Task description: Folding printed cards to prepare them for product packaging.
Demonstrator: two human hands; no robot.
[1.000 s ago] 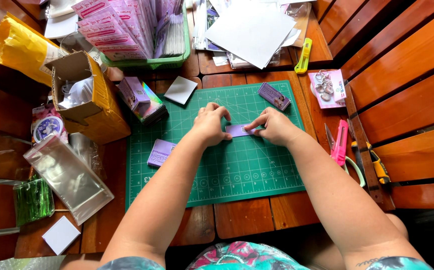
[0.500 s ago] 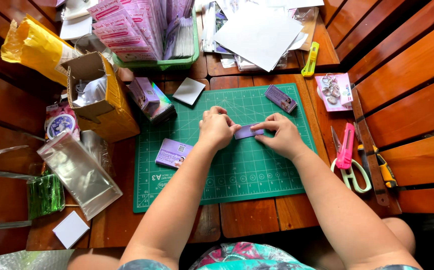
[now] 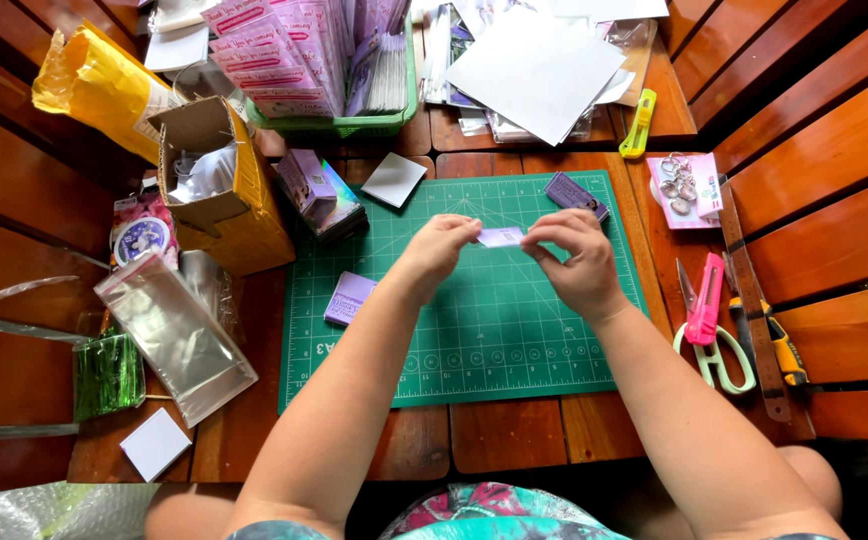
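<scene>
Near edge: a small white square card (image 3: pixel 155 444) lies on the brown slatted wooden table (image 3: pixel 514 435), close to the person's lap.
Left side: a stack of clear cellophane sleeves (image 3: pixel 175 334) rests beside an open yellow cardboard box (image 3: pixel 229 190) stuffed with white paper.
Work surface: a green gridded cutting mat (image 3: pixel 474 340) covers the middle of the table; a small lilac printed card (image 3: pixel 350 298) lies flat on it, near the left forearm.
Left hand (image 3: pixel 434 252): raised above the mat, fingers curled, thumb and forefinger pinched shut on one end of the small pale lilac paper tag (image 3: pixel 500 237).
Right hand (image 3: pixel 576 262): level with the left, fingertips closed on the tag's other end.
Tag's place: held in the air between both hands, clear of the mat, over its upper half.
Step in hand: apparently folding or lining up the tag; the view is too small to show a crease.
Next move calls for: a steady two-handed pinch and squared edges, by this reading.
Right side: pink-handled scissors (image 3: pixel 706 322) and a yellow-handled craft knife (image 3: pixel 780 352) lie just off the mat.
Far edge: a green plastic basket (image 3: pixel 349 126) of pink and lilac packets stands beside loose white sheets of paper (image 3: pixel 534 70).
</scene>
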